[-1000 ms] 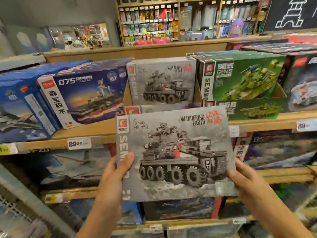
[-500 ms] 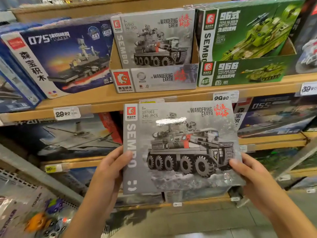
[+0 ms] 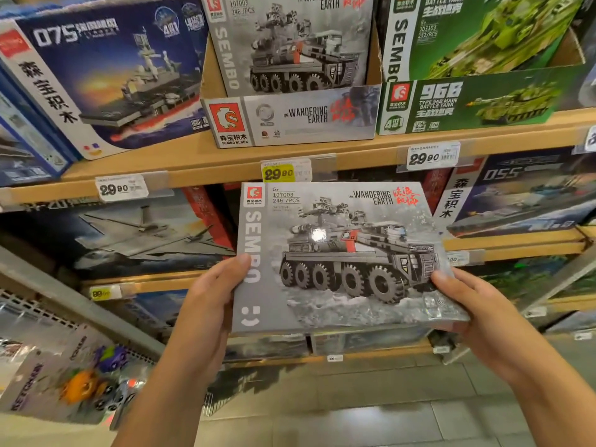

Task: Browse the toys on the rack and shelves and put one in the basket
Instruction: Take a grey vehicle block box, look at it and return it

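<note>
progress: browsing mostly done, one toy picked; drop into basket still left, I'd judge.
picked toy: grey Sembo "Wandering Earth" box (image 3: 338, 256), armoured wheeled vehicle on the front, 246 pcs, held face-up in front of the lower shelves, tilted slightly, off every shelf.
left hand (image 3: 206, 304): grips the box's left edge, thumb on the front over the "SEMBO" lettering, fingers curled behind.
right hand (image 3: 477, 314): holds the lower right corner, thumb on top, fingers underneath.
basket: not in view; cannot tell where it sits.
source: same grey set stands in the display carton (image 3: 290, 114) on the wooden shelf (image 3: 193, 162) above, between the blue 075 ship box (image 3: 106, 72) on the left and the green 96B tank box (image 3: 477, 53) on the right.
price: yellow 29.90 tag (image 3: 279, 172) just above the held box.
change vs earlier: view has dipped, upper shelves gone from frame, floor tiles now show; box sits lower against the shelving; both grips unchanged.
</note>
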